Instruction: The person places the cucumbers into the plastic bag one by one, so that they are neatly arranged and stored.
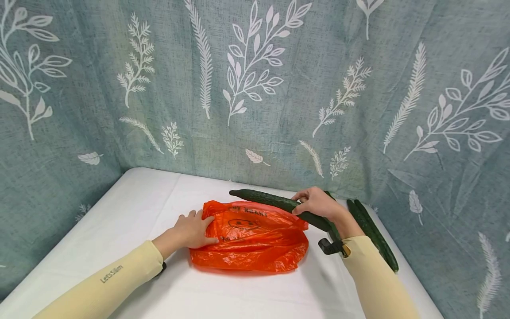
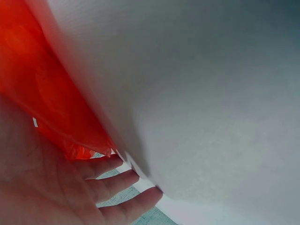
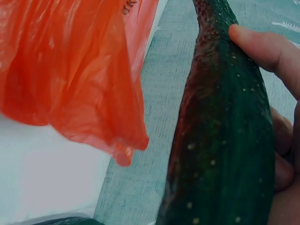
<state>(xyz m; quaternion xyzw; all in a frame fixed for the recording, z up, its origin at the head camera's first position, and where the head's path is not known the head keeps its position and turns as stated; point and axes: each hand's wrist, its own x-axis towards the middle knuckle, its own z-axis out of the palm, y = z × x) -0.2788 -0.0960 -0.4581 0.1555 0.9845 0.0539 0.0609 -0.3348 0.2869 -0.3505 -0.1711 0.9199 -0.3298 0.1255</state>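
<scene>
An orange-red plastic bag (image 1: 255, 241) with dark printing lies on the white table. My left hand (image 1: 195, 229) rests against its left side, the thumb over the bag. In the left wrist view, fingers (image 2: 110, 185) of that hand stretch out fairly straight beside the bag's edge. My right hand (image 1: 320, 204) grips a long dark green cucumber (image 1: 264, 198) between thumb and fingers. This cucumber slants above the bag's back right edge, its thin end pointing left. The right wrist view shows the cucumber (image 3: 220, 131) apart from the bag (image 3: 79, 70). The bag's inside is hidden.
Two more cucumbers (image 1: 374, 232) lie side by side near the table's right edge. Another cucumber (image 1: 329, 194) shows partly behind the right hand and wrist. A blue-green leaf-patterned curtain (image 1: 255, 146) stands along the back and sides of the white table (image 1: 147, 199).
</scene>
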